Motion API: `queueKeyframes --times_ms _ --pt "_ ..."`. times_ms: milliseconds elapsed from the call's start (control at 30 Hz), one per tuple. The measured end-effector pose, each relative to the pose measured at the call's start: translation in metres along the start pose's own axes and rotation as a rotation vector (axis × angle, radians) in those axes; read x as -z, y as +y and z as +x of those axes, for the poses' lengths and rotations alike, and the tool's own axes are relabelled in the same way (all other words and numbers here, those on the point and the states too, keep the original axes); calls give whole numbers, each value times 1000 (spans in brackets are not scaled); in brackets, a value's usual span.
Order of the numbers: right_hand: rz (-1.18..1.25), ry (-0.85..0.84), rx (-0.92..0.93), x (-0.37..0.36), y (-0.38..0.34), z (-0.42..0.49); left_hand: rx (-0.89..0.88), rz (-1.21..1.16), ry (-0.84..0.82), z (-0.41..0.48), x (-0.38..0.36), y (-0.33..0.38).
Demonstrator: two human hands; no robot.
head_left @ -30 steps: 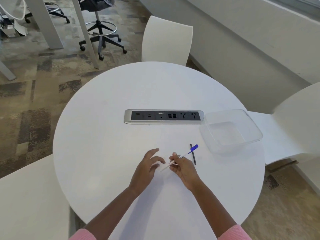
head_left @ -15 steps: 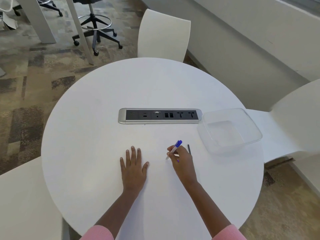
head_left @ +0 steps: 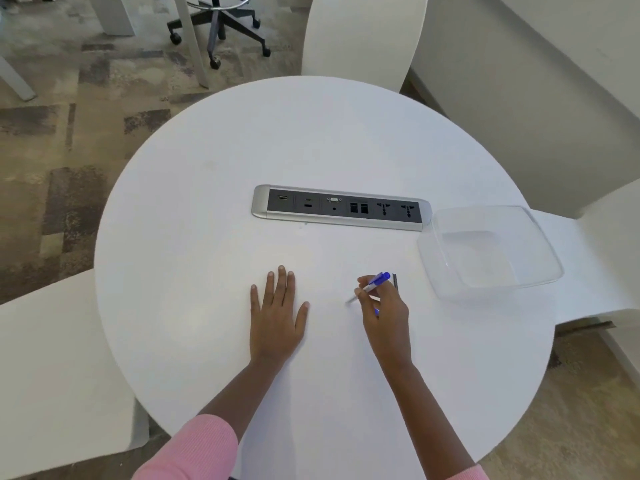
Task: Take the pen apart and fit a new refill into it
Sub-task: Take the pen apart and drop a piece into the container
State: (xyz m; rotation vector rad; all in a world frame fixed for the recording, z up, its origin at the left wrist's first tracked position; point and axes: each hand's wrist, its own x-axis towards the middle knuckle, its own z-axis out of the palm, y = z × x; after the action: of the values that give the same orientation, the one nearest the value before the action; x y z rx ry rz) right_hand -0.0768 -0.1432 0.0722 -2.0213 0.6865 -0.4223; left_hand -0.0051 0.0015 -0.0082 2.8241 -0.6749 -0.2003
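Observation:
My right hand (head_left: 384,311) is closed around a pen (head_left: 372,285) with a clear barrel and a blue top. The pen is held in a writing grip, its tip slanting down-left to the white round table (head_left: 207,271). A thin dark refill (head_left: 395,281) lies on the table just right of the pen's blue end, mostly hidden behind my right hand. My left hand (head_left: 277,310) rests flat on the table, palm down, fingers spread, holding nothing, a hand's width left of the pen tip.
A silver and black socket strip (head_left: 341,207) is set into the table's middle. A clear plastic container (head_left: 488,251) sits at the right edge, close to the refill. White chairs (head_left: 363,36) surround the table; an office chair base stands on the carpet beyond.
My left hand let go of the pen and moved left to lie flat on the table. My right hand turned the pen more upright into a writing grip.

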Motion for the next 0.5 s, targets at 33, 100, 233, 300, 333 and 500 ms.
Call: queueKeyframes --times_ms 33,100,233,300,333,500 --pt "-1 -4 -3 0 1 0 -13 6 11 0 -1 0" --pt "15 8 4 1 0 -1 -34 23 29 0 -2 0" --pt "28 73 32 4 -3 -2 -43 31 61 0 -5 -1" --pt "27 52 22 5 -2 -1 -44 36 71 0 -5 -1" --pt "26 44 26 6 -3 -1 -46 37 73 0 -5 -1" --pt "51 85 119 13 -9 -1 -44 34 83 0 -7 -1"
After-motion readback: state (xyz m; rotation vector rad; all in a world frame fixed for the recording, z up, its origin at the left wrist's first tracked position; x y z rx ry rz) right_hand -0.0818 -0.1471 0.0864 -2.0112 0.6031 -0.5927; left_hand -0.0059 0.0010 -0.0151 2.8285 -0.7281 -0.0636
